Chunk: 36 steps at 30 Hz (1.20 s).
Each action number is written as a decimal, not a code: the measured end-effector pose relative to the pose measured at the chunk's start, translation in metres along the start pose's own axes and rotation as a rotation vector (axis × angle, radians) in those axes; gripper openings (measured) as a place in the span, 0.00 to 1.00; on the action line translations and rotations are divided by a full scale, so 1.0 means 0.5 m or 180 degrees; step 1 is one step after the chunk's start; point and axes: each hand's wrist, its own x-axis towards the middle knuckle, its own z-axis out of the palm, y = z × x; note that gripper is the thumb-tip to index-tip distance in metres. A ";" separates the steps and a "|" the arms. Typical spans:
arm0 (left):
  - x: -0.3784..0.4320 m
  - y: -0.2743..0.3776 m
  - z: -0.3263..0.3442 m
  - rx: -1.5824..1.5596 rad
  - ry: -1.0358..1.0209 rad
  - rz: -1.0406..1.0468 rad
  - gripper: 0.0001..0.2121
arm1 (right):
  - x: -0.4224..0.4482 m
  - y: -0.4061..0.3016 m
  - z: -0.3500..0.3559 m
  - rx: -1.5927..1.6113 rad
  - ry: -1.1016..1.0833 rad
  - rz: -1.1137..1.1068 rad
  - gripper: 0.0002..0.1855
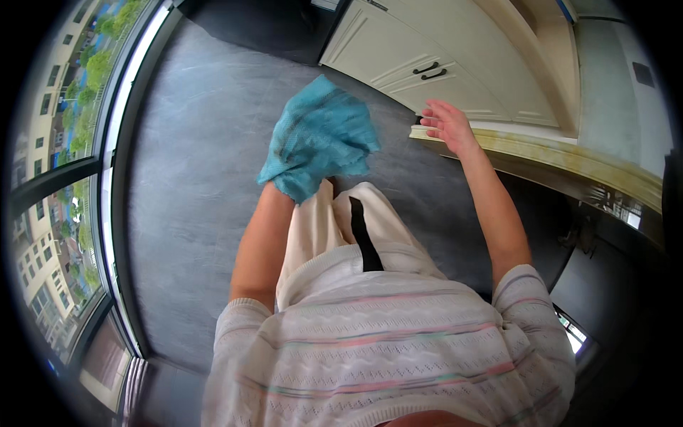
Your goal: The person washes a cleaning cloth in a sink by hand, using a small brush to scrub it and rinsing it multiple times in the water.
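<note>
A blue woven cloth (320,136) with darker streaks is draped over my left hand and hangs above the grey floor. It hides the fingers and palm, so only the wrist (275,193) and forearm show below it. The cloth appears to be carried by that hand. My right hand (447,125) is raised on the other side with its fingers apart and nothing in them. In the picture it overlaps the end of a yellowish stone-patterned countertop edge (496,140) and the white cabinet doors; whether it touches either, I cannot tell.
White cabinet doors (416,58) with black handles (433,71) stand ahead to the right. A dark object (267,26) sits at the far end of the grey floor (187,176). Tall framed windows (101,160) run along the left. A glossy dark surface lies below the countertop edge.
</note>
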 end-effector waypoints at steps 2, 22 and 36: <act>0.054 -0.002 0.001 -0.0928 -0.0046 -0.0457 0.21 | 0.036 -0.002 -0.041 -0.0111 0.0289 0.0183 0.16; 0.098 -0.262 0.089 -0.1885 0.0638 -0.0432 0.13 | 0.416 0.054 -0.175 -0.0449 0.0871 0.0591 0.17; 0.058 -0.429 0.082 -0.3654 0.0557 -0.0719 0.27 | 0.094 0.292 -0.084 -0.1518 0.1043 -0.0090 0.13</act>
